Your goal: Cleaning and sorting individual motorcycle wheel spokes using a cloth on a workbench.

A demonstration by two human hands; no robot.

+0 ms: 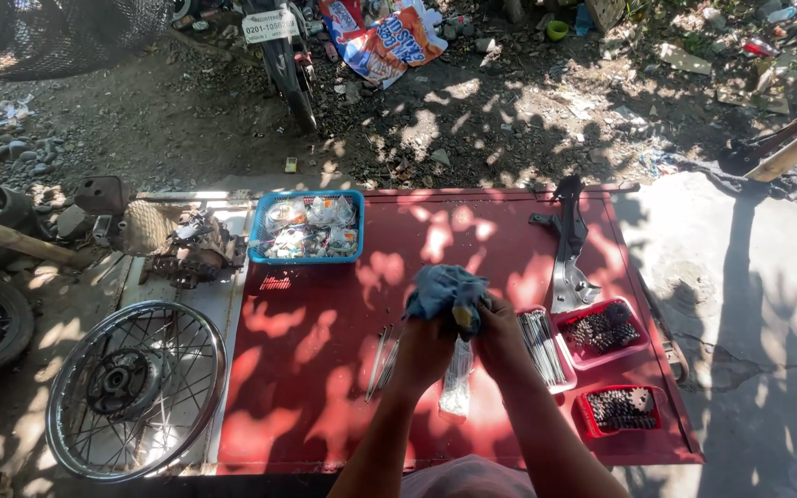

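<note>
Both hands met over the middle of the red table [325, 387]. The left hand [424, 343] and the right hand [500, 339] were closed around a blue rag [445, 290], bunched up between them and held just above the tabletop. Something yellowish poked out of the cloth between the hands; I could not tell what it was.

Right beneath the hands lay a clear bag [457, 387] of thin metal pieces, and just left of it a few loose spokes [382, 361] sat on the red surface. To the right, a tray of spokes [542, 346] lay close to the right wrist. Beyond that stood two red trays holding dark sprockets, one upper [603, 330] and one lower [622, 409]. A black and silver metal bracket [569, 249] lay along the table's far right side. At the far left edge sat a blue basket [307, 227] filled with small packets.

Off the table, on the ground to the left, a spoked wheel [136, 387] lay flat, with a greasy engine part [182, 244] behind it.
</note>
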